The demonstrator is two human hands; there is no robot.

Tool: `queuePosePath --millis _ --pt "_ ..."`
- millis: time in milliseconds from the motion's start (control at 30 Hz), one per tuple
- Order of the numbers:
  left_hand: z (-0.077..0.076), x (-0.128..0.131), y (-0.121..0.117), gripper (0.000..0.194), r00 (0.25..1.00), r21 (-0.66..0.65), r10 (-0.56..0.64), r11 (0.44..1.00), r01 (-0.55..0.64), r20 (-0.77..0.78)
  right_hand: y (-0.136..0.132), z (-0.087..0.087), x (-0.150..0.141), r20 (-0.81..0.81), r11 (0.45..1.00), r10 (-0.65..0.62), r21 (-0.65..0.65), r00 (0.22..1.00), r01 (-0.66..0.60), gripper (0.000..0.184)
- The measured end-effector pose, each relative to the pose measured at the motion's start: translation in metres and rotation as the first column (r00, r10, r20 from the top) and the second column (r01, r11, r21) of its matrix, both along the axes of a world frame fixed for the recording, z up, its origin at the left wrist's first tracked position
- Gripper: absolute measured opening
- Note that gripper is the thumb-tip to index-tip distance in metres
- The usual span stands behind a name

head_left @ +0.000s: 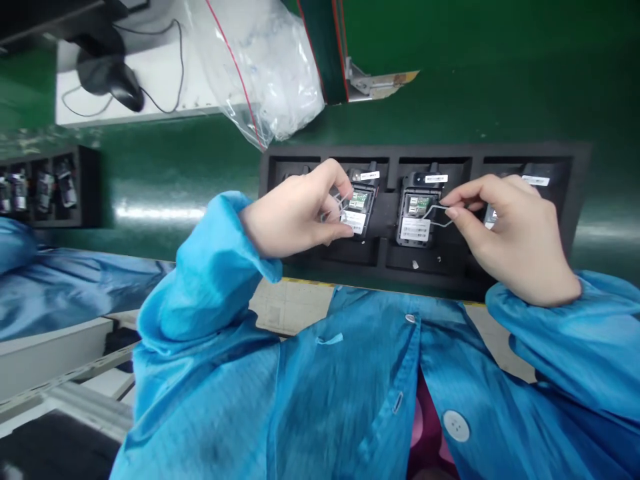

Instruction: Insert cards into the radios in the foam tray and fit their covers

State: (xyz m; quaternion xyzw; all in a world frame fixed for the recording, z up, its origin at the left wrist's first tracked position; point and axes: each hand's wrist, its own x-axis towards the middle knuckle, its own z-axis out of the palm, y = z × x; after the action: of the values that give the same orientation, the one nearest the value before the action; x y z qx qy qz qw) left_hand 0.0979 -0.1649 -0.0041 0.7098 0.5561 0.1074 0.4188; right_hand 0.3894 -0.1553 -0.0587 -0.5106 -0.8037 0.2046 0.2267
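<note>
A black foam tray (575,173) with several compartments lies on the green belt. Small black devices with white labels and green boards sit in it. My left hand (295,210) is closed, pinching a thin wire at the device (361,207) in the second compartment. My right hand (505,230) pinches a thin white wire (436,215) that runs to the device (417,213) in the third compartment. A further labelled device (535,180) shows behind my right hand. Blue sleeves cover both arms.
A clear plastic bag (260,67) with a red seal lies behind the tray. A white box (150,87) with a black mouse (110,77) and cable sits back left. Another black tray (45,187) of devices stands far left. A neighbour's blue sleeve (50,287) is at left.
</note>
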Motion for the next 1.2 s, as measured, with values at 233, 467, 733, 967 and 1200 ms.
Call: queuePosePath --millis 233,467,733,967,1200 --pt "-0.002 0.002 -0.003 0.039 0.997 -0.037 0.068 0.997 -0.067 0.035 -0.007 0.003 0.005 0.005 0.999 -0.002 0.032 1.000 0.002 0.009" --pt "0.003 0.002 -0.005 0.047 0.961 -0.293 0.038 0.955 0.046 0.275 -0.012 0.004 0.009 -0.027 1.000 -0.004 0.008 1.000 0.004 0.009" --pt "-0.048 0.012 -0.032 0.081 0.725 -0.390 0.350 0.913 -0.122 0.592 -0.004 -0.005 0.009 -0.039 0.998 -0.061 -0.025 0.997 0.060 0.010" --pt "-0.068 0.031 -0.046 0.055 0.572 -0.497 0.424 0.867 -0.032 0.702 0.003 -0.001 -0.004 -0.150 0.985 0.072 -0.147 0.986 -0.094 0.012" --pt "-0.059 0.037 -0.005 0.023 0.892 0.283 -0.069 0.957 -0.067 0.447 0.025 -0.034 -0.020 0.040 0.990 0.071 -0.125 0.997 -0.066 0.014"
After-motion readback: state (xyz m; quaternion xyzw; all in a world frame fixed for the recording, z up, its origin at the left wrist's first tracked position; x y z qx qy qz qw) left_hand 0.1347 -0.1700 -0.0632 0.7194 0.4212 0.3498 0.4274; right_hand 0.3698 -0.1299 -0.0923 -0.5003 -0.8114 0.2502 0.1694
